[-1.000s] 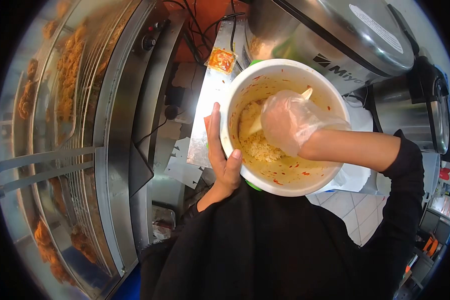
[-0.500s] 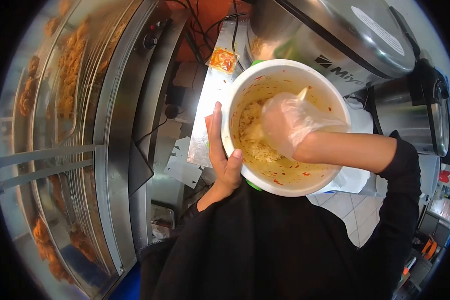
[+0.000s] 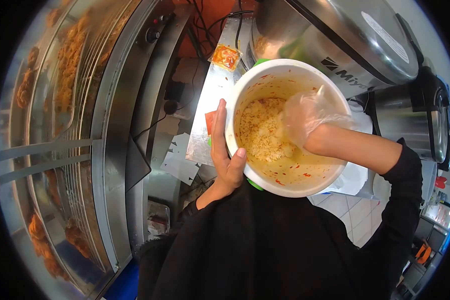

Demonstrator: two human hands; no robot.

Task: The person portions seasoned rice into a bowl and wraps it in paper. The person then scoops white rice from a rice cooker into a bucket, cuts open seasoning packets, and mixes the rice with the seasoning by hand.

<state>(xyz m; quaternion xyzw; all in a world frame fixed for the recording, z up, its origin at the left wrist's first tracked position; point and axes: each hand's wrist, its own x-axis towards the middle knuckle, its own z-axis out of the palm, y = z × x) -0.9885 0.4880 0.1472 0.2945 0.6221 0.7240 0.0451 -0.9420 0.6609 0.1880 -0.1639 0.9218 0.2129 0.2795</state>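
A round white tub (image 3: 285,190) is tilted so that I look down into it. Pale, yellowish rice (image 3: 265,132) lies inside, and red flecks cling to the inner wall. My left hand (image 3: 227,162) grips the tub's left side, thumb on the rim and fingers along the outside. Inside the tub, at its right, is my right hand (image 3: 310,115) in a loose, clear plastic glove, just beside the rice. The crinkled plastic and blur hide its fingers, so whether it holds any rice is not visible.
Behind the tub stands a steel rice cooker (image 3: 315,45), with another dark-lidded cooker (image 3: 405,120) to the right. An orange-red packet (image 3: 226,57) lies on the metal table (image 3: 200,137). On the left, a glass display cabinet (image 3: 105,165) holds fried food.
My right hand has shifted rightward, away from the middle of the rice, uncovering more of it. My left hand keeps its hold on the tub.
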